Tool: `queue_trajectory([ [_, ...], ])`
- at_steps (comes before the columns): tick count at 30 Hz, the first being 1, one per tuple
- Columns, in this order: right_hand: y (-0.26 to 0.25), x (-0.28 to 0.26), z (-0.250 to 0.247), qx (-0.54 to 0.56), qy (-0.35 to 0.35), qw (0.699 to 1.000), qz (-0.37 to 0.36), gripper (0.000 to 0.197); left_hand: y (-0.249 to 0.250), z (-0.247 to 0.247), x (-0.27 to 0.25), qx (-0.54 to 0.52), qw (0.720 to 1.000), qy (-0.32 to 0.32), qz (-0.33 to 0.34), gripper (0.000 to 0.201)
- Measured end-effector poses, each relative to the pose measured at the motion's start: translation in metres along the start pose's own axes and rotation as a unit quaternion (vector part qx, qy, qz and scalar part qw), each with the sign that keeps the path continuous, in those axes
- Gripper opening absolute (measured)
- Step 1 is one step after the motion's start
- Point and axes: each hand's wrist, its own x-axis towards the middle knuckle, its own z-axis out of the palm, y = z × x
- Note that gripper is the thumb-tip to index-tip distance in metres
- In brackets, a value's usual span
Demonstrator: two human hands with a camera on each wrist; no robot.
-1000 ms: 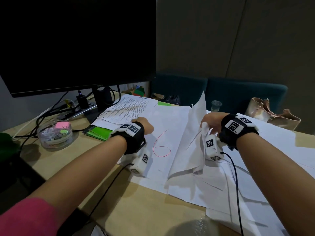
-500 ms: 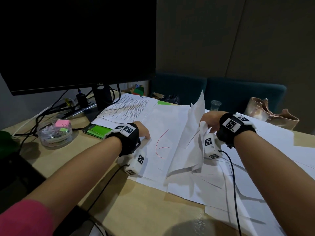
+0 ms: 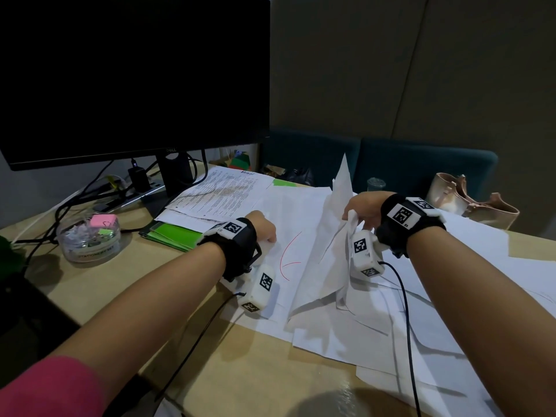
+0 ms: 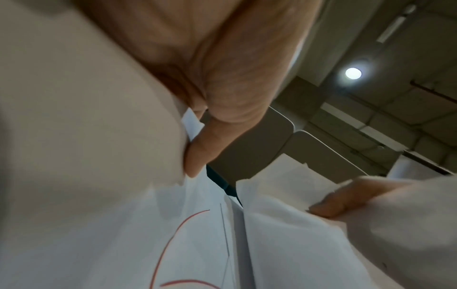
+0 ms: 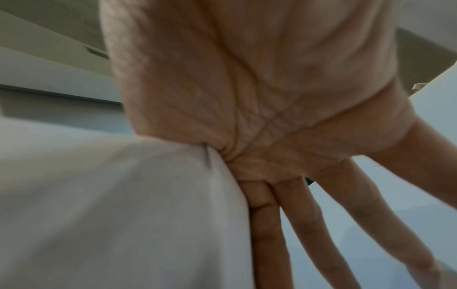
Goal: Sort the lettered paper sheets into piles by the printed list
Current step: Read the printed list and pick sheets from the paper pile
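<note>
White paper sheets (image 3: 388,314) are spread in loose, overlapping layers over the right half of the wooden desk (image 3: 144,284). One sheet with a red hand-drawn mark (image 3: 288,260) lies flat near the middle, and a bundle of raised sheets (image 3: 334,236) is held tilted up beside it, its far corner pointing upward.

That bundle is gripped at its upper edge by the right hand (image 3: 365,209); in the right wrist view the paper is seen tucked between thumb and palm while the fingers (image 5: 304,215) are stretched out straight. The red-marked sheet is held by the left hand (image 3: 264,228), its thumb (image 4: 197,152) pressed against the paper's edge in a pinch.

Several thin sheets may be carried together in the raised bundle, so a letter could be misfiled. The loose grip could let sheets slide out and fall back among the unsorted layers. The printed list (image 3: 222,192) lies well apart, near the monitor (image 3: 132,76), so it could be misread.
</note>
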Motion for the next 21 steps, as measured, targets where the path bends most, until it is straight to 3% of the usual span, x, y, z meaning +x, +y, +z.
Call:
queue_trajectory([
  [5, -0.002, 0.000, 0.003, 0.047, 0.018, 0.999, 0.017, 0.030, 0.013, 0.009, -0.003, -0.017, 0.999, 0.005, 0.026, 0.063],
  [10, -0.004, 0.002, 0.006, 0.072, 0.025, 0.997, 0.025, 0.031, 0.023, 0.017, -0.002, -0.021, 0.998, 0.013, 0.053, 0.051],
  [15, -0.005, 0.003, 0.008, 0.029, 0.016, 0.999, 0.022, 0.031, 0.031, 0.021, -0.006, -0.025, 0.994, 0.008, 0.102, 0.045],
  [19, -0.005, -0.005, 0.009, 0.083, -0.004, 0.996, 0.023, 0.025, 0.033, 0.019, -0.014, -0.023, 0.984, -0.047, 0.171, 0.046],
  [21, -0.006, -0.009, 0.009, 0.109, -0.039, 0.993, 0.032, 0.036, 0.034, 0.015, -0.022, 0.000, 0.976, -0.106, 0.189, 0.057],
])
